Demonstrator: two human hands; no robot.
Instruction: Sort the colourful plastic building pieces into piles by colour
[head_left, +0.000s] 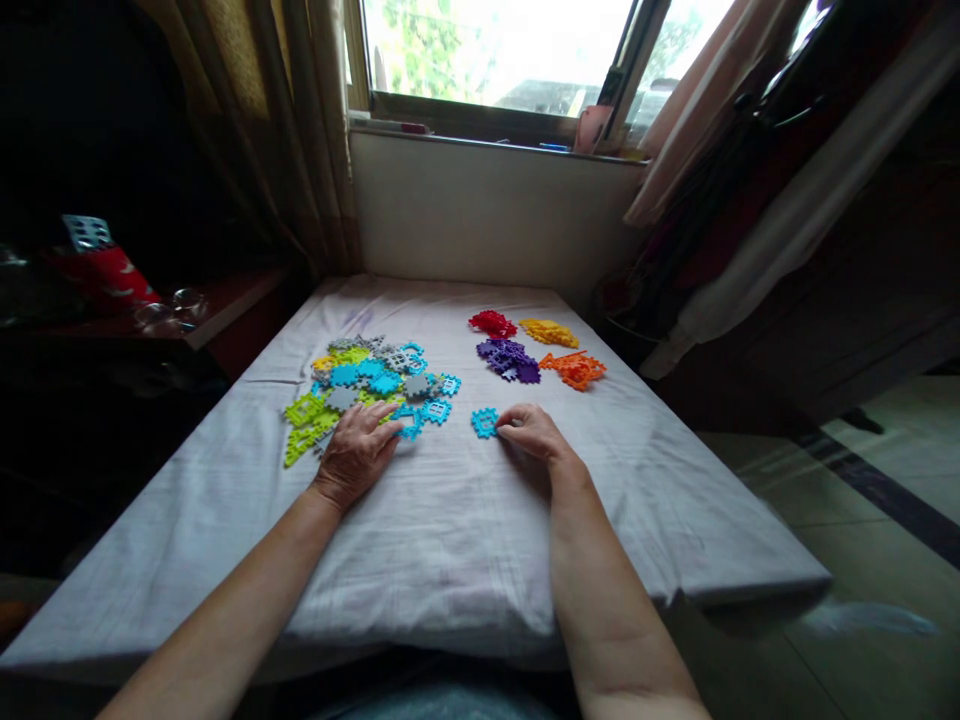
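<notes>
My right hand (534, 432) pinches the right edge of a blue notched plastic building piece (484, 422), which has openings in its middle. It is at the tablecloth, a little right of the mixed pile. My left hand (361, 445) reaches over the near side of that pile, fingers stretched out and thumb apart. Its fingertips are by lime-green pieces (306, 410) and a blue frame piece (410, 424). Grey pieces (343, 398) and flat blue pieces (385, 383) lie among them. Whatever sits under my left palm is hidden.
Sorted heaps of red pieces (493, 323), yellow pieces (550, 333), purple pieces (510, 360) and orange pieces (576, 370) lie at the back right. A white cloth covers the table (450, 560). Behind it are a wall and a window; a dark cabinet (240, 300) stands left.
</notes>
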